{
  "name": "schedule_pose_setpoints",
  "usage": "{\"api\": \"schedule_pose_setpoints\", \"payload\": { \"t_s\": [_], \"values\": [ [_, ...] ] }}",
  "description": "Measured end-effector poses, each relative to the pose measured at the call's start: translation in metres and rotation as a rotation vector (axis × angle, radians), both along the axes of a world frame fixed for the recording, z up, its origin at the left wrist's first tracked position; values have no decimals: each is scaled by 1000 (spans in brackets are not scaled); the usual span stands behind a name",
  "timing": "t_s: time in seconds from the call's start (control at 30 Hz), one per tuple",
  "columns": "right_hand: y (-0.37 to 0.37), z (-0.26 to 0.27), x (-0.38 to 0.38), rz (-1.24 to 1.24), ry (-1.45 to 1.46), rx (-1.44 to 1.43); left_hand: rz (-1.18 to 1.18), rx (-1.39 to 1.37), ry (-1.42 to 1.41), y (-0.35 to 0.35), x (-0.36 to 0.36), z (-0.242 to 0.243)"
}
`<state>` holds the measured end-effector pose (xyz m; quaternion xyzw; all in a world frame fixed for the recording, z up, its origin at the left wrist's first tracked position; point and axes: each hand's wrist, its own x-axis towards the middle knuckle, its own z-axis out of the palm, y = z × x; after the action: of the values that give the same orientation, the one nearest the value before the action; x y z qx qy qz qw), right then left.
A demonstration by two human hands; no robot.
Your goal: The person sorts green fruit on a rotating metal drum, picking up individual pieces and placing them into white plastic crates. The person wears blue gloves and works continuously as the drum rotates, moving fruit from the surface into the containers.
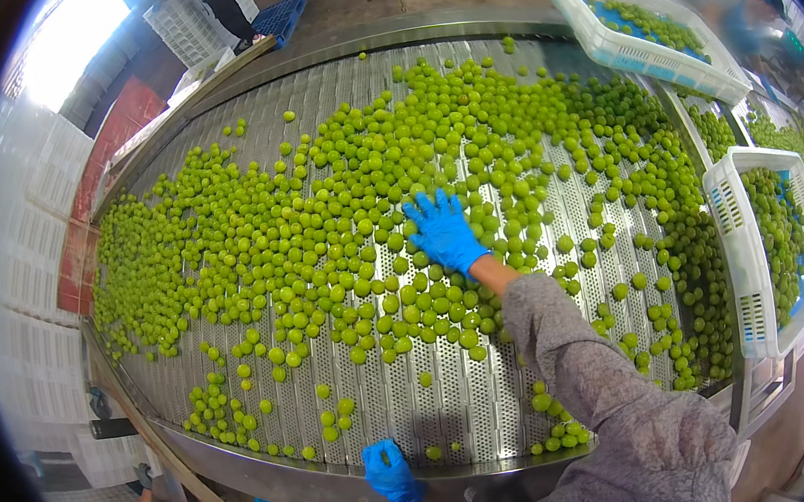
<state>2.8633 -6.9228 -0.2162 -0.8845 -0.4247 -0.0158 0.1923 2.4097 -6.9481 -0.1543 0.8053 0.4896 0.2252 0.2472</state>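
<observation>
Round green fruits (284, 233) lie spread over a perforated metal conveyor belt (461, 412) with steel side rails. My right hand (444, 236), in a blue glove, rests with spread fingers on the fruits near the middle of the belt. Over the near rail is my left hand (391, 473), also in a blue glove, its fingers curled. A small dark greenish spot shows between those fingers; I cannot tell whether it is a fruit.
White plastic crates of green fruit stand at the belt's right end, one near (736, 255) and one farther back (645, 57). Stacked white crates (32, 250) line the left. Wooden boards (175, 461) edge the belt. Other people are at the lower left, top and upper right.
</observation>
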Motion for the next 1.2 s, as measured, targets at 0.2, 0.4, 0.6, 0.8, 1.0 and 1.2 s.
{"api": "schedule_pose_setpoints", "payload": {
  "t_s": [0.2,0.4,0.6,0.8,1.0,1.2],
  "values": [
    [-92,-9,43,-179,-57,-51,-32,23,-12,-13,6,-10],
    [-169,0,-53,-30,29,28,-17,70,38,-26,1,-15],
    [-207,10,-98,346,144,-50,12,48,43,-43,13,-16],
    [-181,9,-34,85,-60,71,0,22,25,-53,14,-26],
    [-103,2,29,177,-162,172,13,45,58,-71,22,-19],
    [-66,-26,43,123,-225,109,9,36,87,-83,27,-25]
  ]
}}
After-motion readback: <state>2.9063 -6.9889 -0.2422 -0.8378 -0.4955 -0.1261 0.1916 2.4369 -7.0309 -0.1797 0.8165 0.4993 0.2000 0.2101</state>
